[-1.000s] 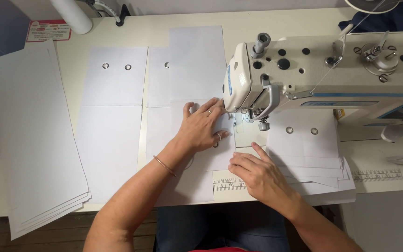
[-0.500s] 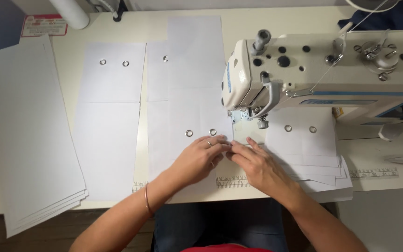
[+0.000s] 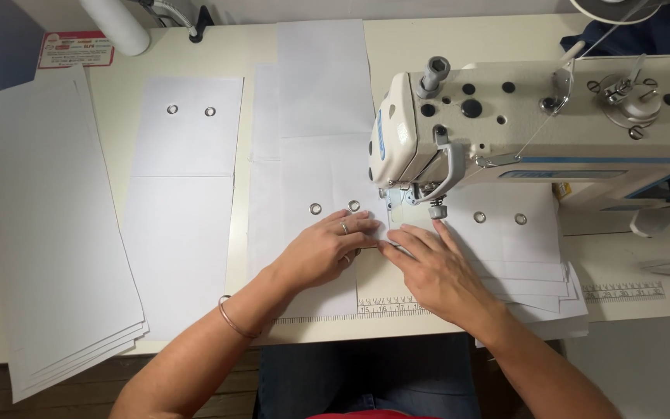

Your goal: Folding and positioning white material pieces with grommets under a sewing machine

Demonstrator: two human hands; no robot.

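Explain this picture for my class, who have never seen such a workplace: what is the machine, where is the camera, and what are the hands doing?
The camera sits on the person's head and looks down at a pale table. The white machine is a sewing machine. Both hands press flat on a white fabric piece with metal eyelets in front of the needle area: the left hand beside two eyelets, the right hand just below the presser foot. Neither hand grips anything. A stack of white pieces lies at the left, another eyelet piece beside it, and more pieces lie under the machine.
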